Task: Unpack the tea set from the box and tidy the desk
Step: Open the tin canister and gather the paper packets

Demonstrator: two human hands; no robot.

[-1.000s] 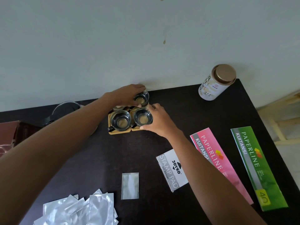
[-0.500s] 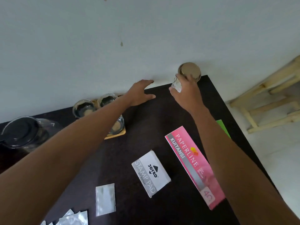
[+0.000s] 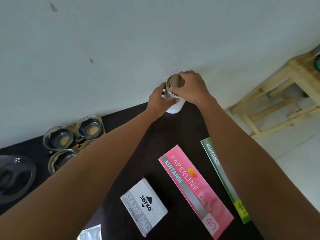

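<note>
A white tin with a brown lid (image 3: 176, 107) stands at the far edge of the dark desk (image 3: 173, 135), by the wall. My left hand (image 3: 158, 101) wraps its left side. My right hand (image 3: 192, 88) grips its top and right side, fingers over the lid. Three glass cups (image 3: 58, 138) on wooden coasters sit at the far left, a fourth partly hidden behind my left forearm. A glass teapot (image 3: 13, 177) with a black lid shows at the left edge.
A grey stamp pad box (image 3: 143, 206) lies near the front. A pink receipt book (image 3: 195, 189) and a green one (image 3: 223, 177) lie to the right. A silver foil packet (image 3: 90, 232) peeks in at the bottom. A wooden stool (image 3: 280, 94) stands right of the desk.
Both hands left the cups and moved right to the tin. The right hand reached it first, then the left hand closed on its side. The view swung right.
</note>
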